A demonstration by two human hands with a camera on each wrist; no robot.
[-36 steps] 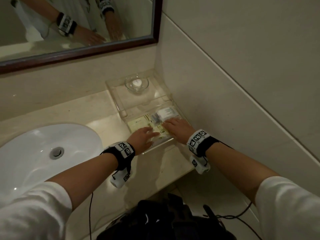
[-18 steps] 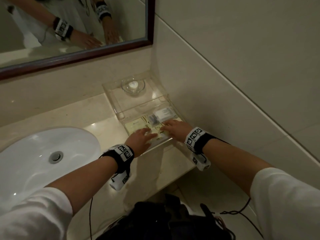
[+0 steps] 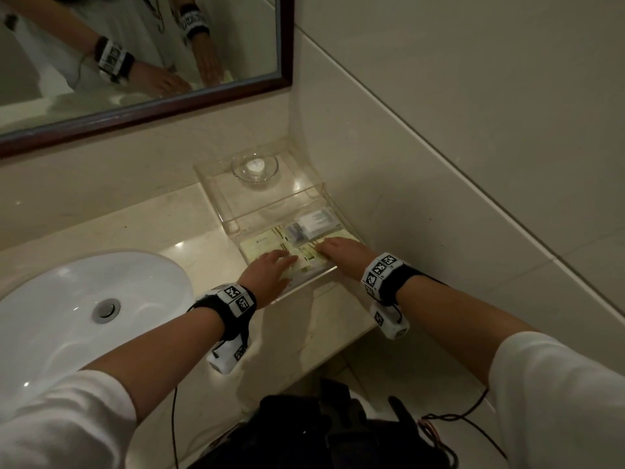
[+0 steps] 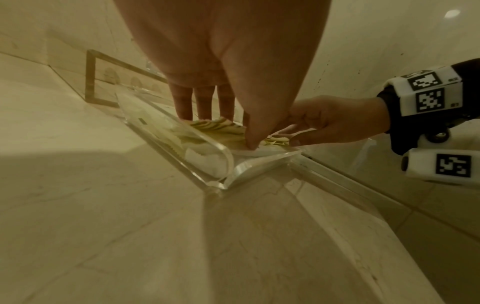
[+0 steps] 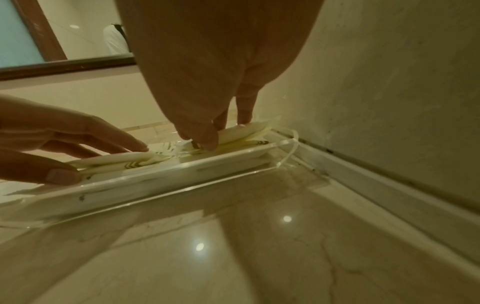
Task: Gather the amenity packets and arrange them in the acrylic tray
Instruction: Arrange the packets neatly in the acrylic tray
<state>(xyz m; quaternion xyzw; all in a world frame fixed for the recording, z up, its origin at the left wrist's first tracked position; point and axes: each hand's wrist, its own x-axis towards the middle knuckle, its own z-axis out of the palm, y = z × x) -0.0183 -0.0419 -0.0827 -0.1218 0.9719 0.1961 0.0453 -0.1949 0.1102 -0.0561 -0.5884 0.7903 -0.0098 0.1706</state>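
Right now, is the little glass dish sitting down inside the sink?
No, the little glass dish sits on the raised back part of the clear acrylic tray in the corner, well away from the sink.

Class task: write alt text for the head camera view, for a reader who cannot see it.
Two hands, left hand and right hand, rest on pale amenity packets lying in a clear acrylic tray on a marble counter. A white sink sits to the left, a mirror above.
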